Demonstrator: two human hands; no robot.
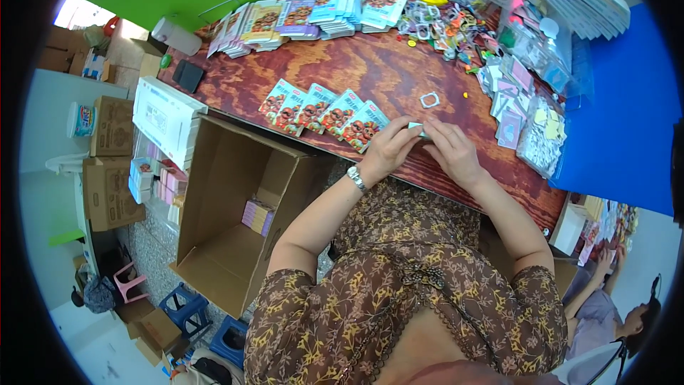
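My left hand and my right hand meet over the table's near edge, fingers closed round a small pale folded piece. Mostly covered by the fingers, it cannot be told more exactly. Just left of my left hand, flat illustrated packets lie in an overlapping row. A small white square ring rests on the wood beyond my hands.
Stacked packets line the table's far side, near a heap of colourful trinkets. Small cards and a bag of white pieces lie right. An open cardboard box stands left below the table. Another person sits at right.
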